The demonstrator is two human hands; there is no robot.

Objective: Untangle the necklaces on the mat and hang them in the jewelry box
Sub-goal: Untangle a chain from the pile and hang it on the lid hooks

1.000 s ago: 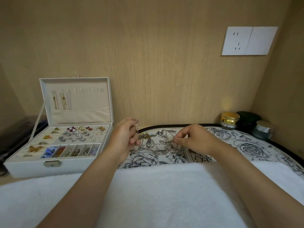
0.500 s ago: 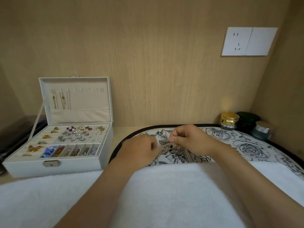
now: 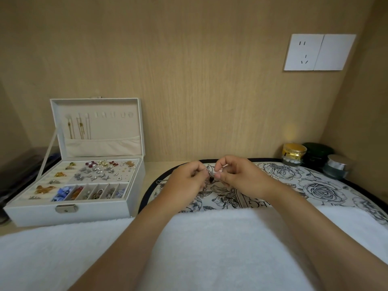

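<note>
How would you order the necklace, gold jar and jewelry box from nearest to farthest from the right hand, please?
1. Necklace, pinched by the right hand itself.
2. Gold jar, back right.
3. Jewelry box, far left.

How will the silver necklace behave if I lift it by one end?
Probably floppy: the silver necklace droops in loops below the left hand. Likely light: the right hand holds it by a fingertip pinch. May snag where bunched.
</note>
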